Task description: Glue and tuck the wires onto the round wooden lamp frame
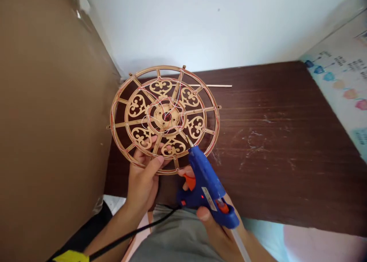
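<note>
Pinching the lower rim of a fretwork wooden wheel (164,118) above the left edge of a dark wooden worktop (272,155), fingertips hidden behind it, in the left hand (142,183), while clutching a blue hot glue gun (207,185) in the right hand (220,235), its long axis slanting up-left, nozzle tip barely discernible against the rim.

Head-worn view, forward and down

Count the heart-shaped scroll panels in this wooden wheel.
6 scroll panels, all visible, ringing the hub of the wooden wheel: top, upper right, right, bottom, lower left, upper left. None appears hidden.
</note>
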Demonstrator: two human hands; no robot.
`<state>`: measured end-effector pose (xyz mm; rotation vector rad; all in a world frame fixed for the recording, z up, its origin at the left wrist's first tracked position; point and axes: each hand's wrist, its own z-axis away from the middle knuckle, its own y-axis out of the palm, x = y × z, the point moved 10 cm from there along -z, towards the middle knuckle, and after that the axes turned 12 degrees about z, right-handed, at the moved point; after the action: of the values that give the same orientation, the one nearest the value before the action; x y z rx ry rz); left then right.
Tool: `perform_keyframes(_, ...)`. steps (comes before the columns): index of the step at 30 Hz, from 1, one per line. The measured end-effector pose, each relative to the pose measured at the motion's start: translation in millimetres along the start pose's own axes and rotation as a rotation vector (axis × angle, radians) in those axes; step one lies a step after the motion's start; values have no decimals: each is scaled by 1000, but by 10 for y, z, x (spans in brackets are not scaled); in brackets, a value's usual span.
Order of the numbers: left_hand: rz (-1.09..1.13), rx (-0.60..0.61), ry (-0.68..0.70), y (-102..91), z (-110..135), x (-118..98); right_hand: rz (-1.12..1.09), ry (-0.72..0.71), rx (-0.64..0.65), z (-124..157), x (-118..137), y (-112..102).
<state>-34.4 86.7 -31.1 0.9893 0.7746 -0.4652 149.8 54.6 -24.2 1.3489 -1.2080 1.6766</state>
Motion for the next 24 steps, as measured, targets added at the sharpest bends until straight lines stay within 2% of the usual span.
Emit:
perform_keyframes(10, -18, -91, 240, 97, -123, -212, 148, -24, 172, -121, -6, 121)
perform_keyframes(20, -3, -105, 282, 71, -108, -238, 213, -2, 280, -97, -101, 300)
perform_keyframes(24, -15, -82, 271, 89, -119, -236, 218, 2, 281, -94, -98, 289)
